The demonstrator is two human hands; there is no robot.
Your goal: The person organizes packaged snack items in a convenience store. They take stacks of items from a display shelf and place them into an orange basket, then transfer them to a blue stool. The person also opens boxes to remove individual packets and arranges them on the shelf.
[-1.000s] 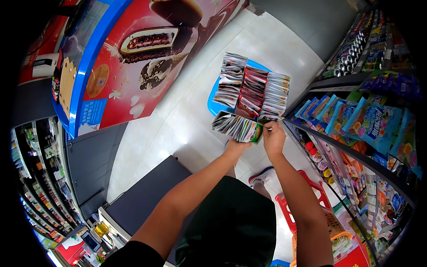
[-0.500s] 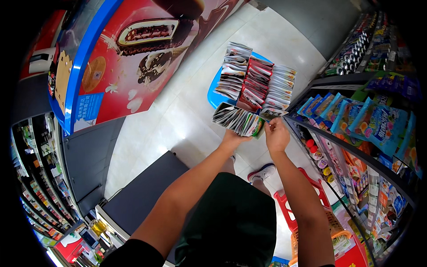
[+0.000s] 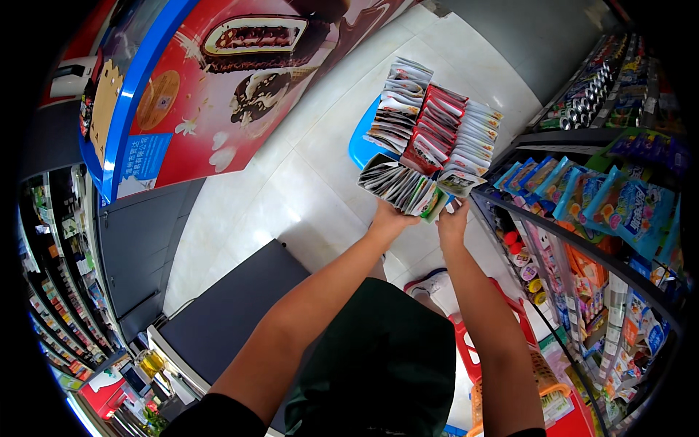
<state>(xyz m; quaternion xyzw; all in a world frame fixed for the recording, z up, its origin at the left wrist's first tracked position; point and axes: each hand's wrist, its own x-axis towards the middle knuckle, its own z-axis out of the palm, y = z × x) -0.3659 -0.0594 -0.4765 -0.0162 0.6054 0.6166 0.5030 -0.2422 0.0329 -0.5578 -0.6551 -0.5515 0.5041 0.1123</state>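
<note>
**A:** Glossy foil and paper: what were the hands holding?

**B:** The left hand (image 3: 391, 216) was closed around a fanned bundle of sachets (image 3: 400, 186), mostly grey and white with one green edge. The bundle sat just below a display box of packets (image 3: 435, 127), which held three rows: grey-white, red, then white.

**A:** And the other hand?

**B:** The right hand (image 3: 453, 218) was raised just beside the left, its fingers pinched at the lower edge of the display box, touching the white packets nearest the bundle. How much it gripped could not be told.

**A:** Where did that box sit?

**B:** It rested over a blue stool (image 3: 362, 144), which showed at the box's left edge, on a pale tiled floor (image 3: 306, 182).

**A:** What else surrounded the box?

**B:** To its right stood a shop shelf (image 3: 582, 240) with blue snack bags (image 3: 619, 200). To its left was a red and blue freezer cabinet (image 3: 211, 95) with ice-cream pictures. Below it, near the person's feet, lay a red shopping basket (image 3: 502, 342).
</note>
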